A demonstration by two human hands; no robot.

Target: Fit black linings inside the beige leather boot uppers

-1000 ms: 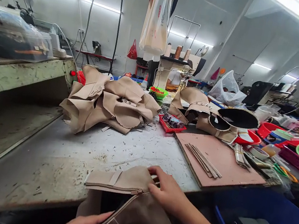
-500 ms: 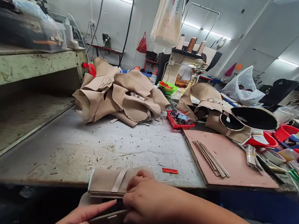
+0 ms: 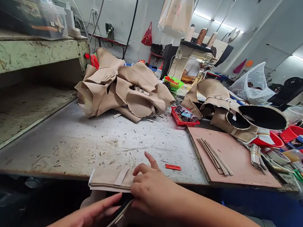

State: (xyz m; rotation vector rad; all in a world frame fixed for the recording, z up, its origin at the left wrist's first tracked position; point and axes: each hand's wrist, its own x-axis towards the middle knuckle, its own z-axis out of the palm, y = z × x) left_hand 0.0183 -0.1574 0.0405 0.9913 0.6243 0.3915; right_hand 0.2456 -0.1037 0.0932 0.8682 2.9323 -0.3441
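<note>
Right hand (image 3: pixel 154 186) pinching the beige piece (image 3: pixel 104 177) at its zip (image 3: pixel 111 186), left hand (image 3: pixel 75 221) holding its lower edge, 1 red strip (image 3: pixel 173 167) on the table (image 3: pixel 84 137) beyond.

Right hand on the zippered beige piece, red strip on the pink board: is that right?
Not quite: the head view shows the red strip lying on the worktable, not the pink board. The right hand is on the zippered beige piece.

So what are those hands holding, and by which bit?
A beige zippered piece. Left fingers hold the edge of its nearer side; right fingers cover the far side's right end, exact grip hidden.
</note>
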